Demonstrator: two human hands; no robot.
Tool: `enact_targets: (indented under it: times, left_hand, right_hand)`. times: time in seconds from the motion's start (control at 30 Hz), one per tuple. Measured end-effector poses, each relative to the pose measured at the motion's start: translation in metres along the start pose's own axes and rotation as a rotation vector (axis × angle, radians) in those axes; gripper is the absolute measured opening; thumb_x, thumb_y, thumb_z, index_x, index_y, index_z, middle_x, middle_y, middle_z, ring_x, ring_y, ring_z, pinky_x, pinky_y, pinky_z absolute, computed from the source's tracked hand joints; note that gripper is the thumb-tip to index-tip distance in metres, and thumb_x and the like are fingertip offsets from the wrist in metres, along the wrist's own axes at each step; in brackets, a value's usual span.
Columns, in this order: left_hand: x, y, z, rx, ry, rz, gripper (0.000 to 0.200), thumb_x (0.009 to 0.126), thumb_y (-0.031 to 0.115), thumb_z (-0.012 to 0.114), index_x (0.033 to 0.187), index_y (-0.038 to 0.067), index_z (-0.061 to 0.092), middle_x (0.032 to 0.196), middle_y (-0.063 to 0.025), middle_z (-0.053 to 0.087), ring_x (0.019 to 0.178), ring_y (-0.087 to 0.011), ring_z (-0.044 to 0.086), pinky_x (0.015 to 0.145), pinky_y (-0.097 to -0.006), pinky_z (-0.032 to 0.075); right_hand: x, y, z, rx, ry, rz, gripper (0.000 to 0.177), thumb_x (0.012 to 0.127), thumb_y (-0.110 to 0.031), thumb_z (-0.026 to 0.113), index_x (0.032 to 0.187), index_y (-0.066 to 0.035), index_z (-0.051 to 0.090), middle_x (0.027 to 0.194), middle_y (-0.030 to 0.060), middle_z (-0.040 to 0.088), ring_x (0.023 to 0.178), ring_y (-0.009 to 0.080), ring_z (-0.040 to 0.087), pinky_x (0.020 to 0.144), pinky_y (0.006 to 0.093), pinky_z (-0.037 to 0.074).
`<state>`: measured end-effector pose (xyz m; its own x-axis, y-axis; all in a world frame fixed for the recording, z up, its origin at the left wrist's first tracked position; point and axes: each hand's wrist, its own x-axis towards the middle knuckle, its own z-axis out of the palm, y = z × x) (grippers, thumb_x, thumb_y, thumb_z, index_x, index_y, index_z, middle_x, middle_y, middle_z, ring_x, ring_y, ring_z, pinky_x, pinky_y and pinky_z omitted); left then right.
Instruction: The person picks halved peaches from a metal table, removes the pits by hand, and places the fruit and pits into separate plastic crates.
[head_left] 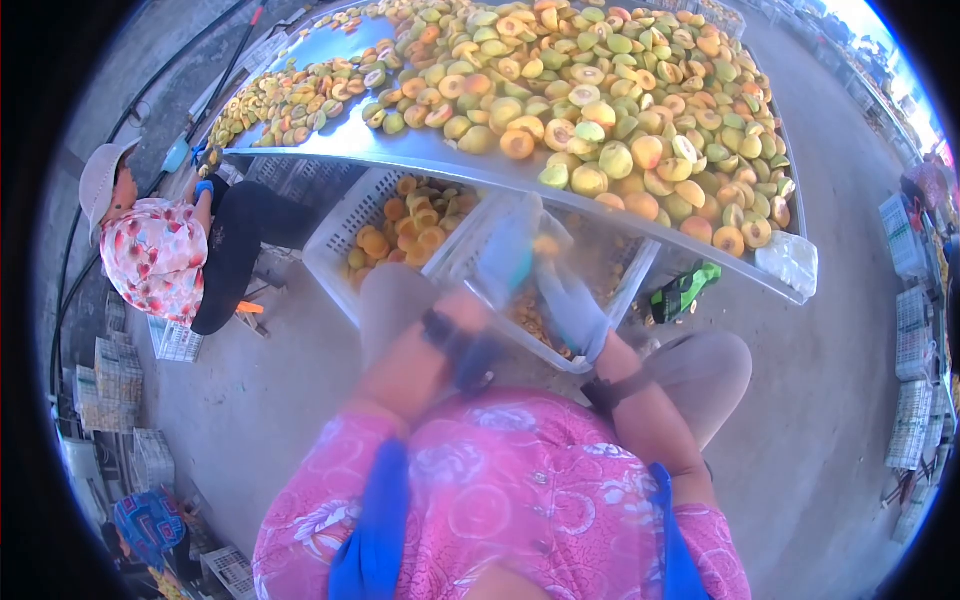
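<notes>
Both our left hand (508, 255) and our right hand (572, 308) are moving close together over the right-hand crate (628, 290), just off the near edge of the bench (400, 160). We are wearing pale gloves on them, and dark bands are circling our wrists. Blur is smearing the fingers, so we cannot tell whether either hand is closed or open. A small orange piece (545, 246), probably a fruit half, is showing between them; we cannot tell which hand is holding it.

Small brown and yellowish bits (530, 322) are lying inside that crate below our hands. Beside it, also by the near edge of the bench, the left-hand crate (335, 222) is holding orange fruit halves (405, 225). On the bench, a wide heap of green, yellow and orange fruit (600, 110) is spreading, many pieces cut open, and a whitish translucent bundle (787, 265) is resting at the bench's near right corner. Below that edge, a green bag (685, 290) is lying on the floor (790, 400). Left of the bench, a person in a floral shirt (155, 255) is sitting low, wearing a pale cap (103, 185).
</notes>
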<state>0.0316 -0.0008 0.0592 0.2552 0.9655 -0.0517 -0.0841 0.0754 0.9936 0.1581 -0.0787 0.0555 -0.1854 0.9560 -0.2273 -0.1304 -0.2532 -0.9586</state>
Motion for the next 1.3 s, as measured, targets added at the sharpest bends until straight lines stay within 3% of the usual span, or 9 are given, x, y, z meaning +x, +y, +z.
enact_targets:
  times: [0.4, 0.57, 0.7, 0.77, 0.93, 1.0, 1.07, 1.13, 1.3]
  left_hand:
    - [-0.014, 0.016, -0.023, 0.217, -0.285, -0.027, 0.061, 0.100, 0.051, 0.041, 0.081, 0.000, 0.068, 0.078, -0.0095, 0.067, 0.072, -0.0168, 0.062, 0.065, -0.0295, 0.050]
    - [-0.023, 0.015, -0.028, -0.163, -0.234, -0.239, 0.062, 0.098, 0.055, 0.041, 0.079, 0.001, 0.067, 0.078, -0.0122, 0.066, 0.080, -0.0219, 0.064, 0.068, -0.0329, 0.052]
    - [0.007, -0.076, -0.049, -0.728, -0.493, -0.093, 0.045, 0.099, 0.045, 0.048, 0.094, 0.002, 0.063, 0.088, -0.0114, 0.064, 0.086, -0.0240, 0.064, 0.072, -0.0347, 0.053]
    - [-0.016, -0.050, -0.031, -0.458, -0.127, -0.115, 0.035, 0.098, 0.038, 0.054, 0.109, 0.005, 0.055, 0.099, -0.0086, 0.061, 0.090, -0.0236, 0.062, 0.078, -0.0379, 0.054]
    - [-0.012, -0.047, -0.045, 0.308, 0.035, 0.307, 0.038, 0.096, 0.041, 0.056, 0.112, 0.006, 0.054, 0.097, -0.0068, 0.061, 0.088, -0.0210, 0.062, 0.078, -0.0380, 0.054]
    - [-0.005, 0.000, -0.054, -1.011, -0.063, -0.119, 0.031, 0.098, 0.035, 0.055, 0.100, 0.004, 0.060, 0.088, -0.0068, 0.062, 0.085, -0.0204, 0.063, 0.075, -0.0346, 0.053]
    - [-0.005, 0.035, -0.073, -0.738, 0.177, -0.143, 0.035, 0.098, 0.037, 0.054, 0.091, 0.004, 0.064, 0.084, -0.0084, 0.064, 0.082, -0.0196, 0.063, 0.072, -0.0329, 0.053]
    - [0.028, 0.002, -0.135, 0.166, 0.429, 0.151, 0.037, 0.097, 0.037, 0.055, 0.093, 0.002, 0.066, 0.096, -0.0120, 0.066, 0.084, -0.0196, 0.063, 0.076, -0.0310, 0.052]
    - [0.075, 0.029, -0.116, 1.034, 0.405, 0.344, 0.044, 0.090, 0.038, 0.060, 0.116, 0.002, 0.059, 0.113, -0.0171, 0.063, 0.097, -0.0296, 0.064, 0.086, -0.0378, 0.050]
  right_hand:
    - [-0.005, 0.003, -0.015, 0.725, -0.598, 0.404, 0.032, 0.098, -0.043, 0.049, 0.108, -0.013, 0.055, 0.060, -0.0111, 0.037, 0.043, 0.0013, 0.033, 0.037, 0.0181, 0.023]
    - [-0.003, 0.005, -0.011, 0.860, -0.816, 0.480, 0.036, 0.099, -0.046, 0.046, 0.107, -0.012, 0.054, 0.055, -0.0116, 0.030, 0.036, 0.0003, 0.026, 0.033, 0.0169, 0.018]
    - [-0.010, -0.014, 0.002, 0.942, -0.585, 0.494, 0.030, 0.103, -0.042, 0.038, 0.101, -0.013, 0.046, 0.055, -0.0073, 0.028, 0.033, 0.0010, 0.025, 0.027, 0.0173, 0.019]
    - [-0.013, -0.014, 0.003, 0.957, -0.441, 0.469, 0.032, 0.103, -0.042, 0.037, 0.102, -0.012, 0.046, 0.056, -0.0066, 0.030, 0.033, 0.0010, 0.025, 0.027, 0.0175, 0.020]
    - [-0.013, -0.005, -0.004, 1.111, -0.507, 0.497, 0.037, 0.103, -0.044, 0.036, 0.104, -0.010, 0.049, 0.060, -0.0054, 0.036, 0.034, 0.0015, 0.027, 0.028, 0.0182, 0.022]
    - [-0.013, -0.007, -0.008, 1.157, -0.564, 0.486, 0.037, 0.103, -0.044, 0.036, 0.105, -0.010, 0.049, 0.060, -0.0055, 0.036, 0.035, 0.0017, 0.028, 0.028, 0.0183, 0.023]
    - [-0.012, -0.005, -0.012, 1.209, -0.617, 0.466, 0.037, 0.103, -0.045, 0.036, 0.105, -0.010, 0.049, 0.060, -0.0056, 0.036, 0.035, 0.0019, 0.028, 0.029, 0.0185, 0.023]
    - [-0.007, -0.001, -0.015, 1.163, -0.613, 0.435, 0.038, 0.102, -0.046, 0.037, 0.105, -0.010, 0.050, 0.062, -0.0056, 0.036, 0.037, 0.0025, 0.029, 0.031, 0.0195, 0.023]
    - [0.001, -0.006, -0.013, 1.096, -0.573, 0.440, 0.040, 0.101, -0.048, 0.039, 0.104, -0.011, 0.054, 0.063, -0.0058, 0.037, 0.038, 0.0037, 0.029, 0.033, 0.0207, 0.022]
